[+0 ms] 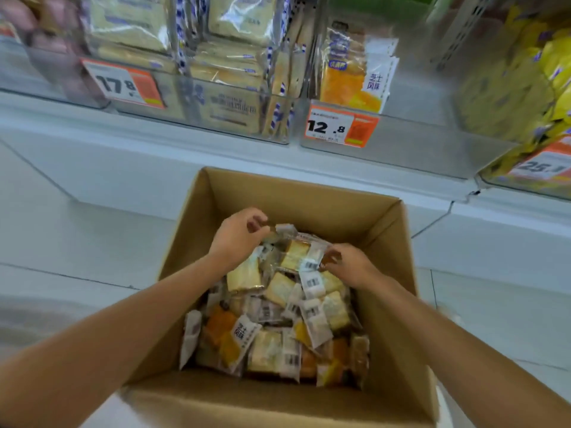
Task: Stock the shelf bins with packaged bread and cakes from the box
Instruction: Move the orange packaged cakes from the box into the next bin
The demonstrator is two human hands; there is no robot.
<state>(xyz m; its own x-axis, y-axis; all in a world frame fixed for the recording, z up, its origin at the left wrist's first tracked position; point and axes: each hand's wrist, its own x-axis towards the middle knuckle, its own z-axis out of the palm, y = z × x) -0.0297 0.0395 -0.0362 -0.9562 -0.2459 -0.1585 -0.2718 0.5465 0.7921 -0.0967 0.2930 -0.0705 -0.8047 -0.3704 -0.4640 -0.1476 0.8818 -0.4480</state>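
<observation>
Both hands reach into an open cardboard box (302,193). The left hand (238,239) pinches one end of a clear cake packet (296,253) and the right hand (350,267) pinches the other, so it lies between them. Beneath the hands is a heap of packets (278,335). Beyond them stand clear shelf bins (417,149), the one ahead of the right hand tagged 12.8 (340,126).

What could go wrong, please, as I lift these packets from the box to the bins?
The left hand and right hand seem to pinch only the wrapper edges of the top bread packet; that grip could slip and drop it back into the cardboard box.
The box mixes pale and orange packets, so one might land in the wrong bin; orange ones seem to match the 12.8 bin.
</observation>
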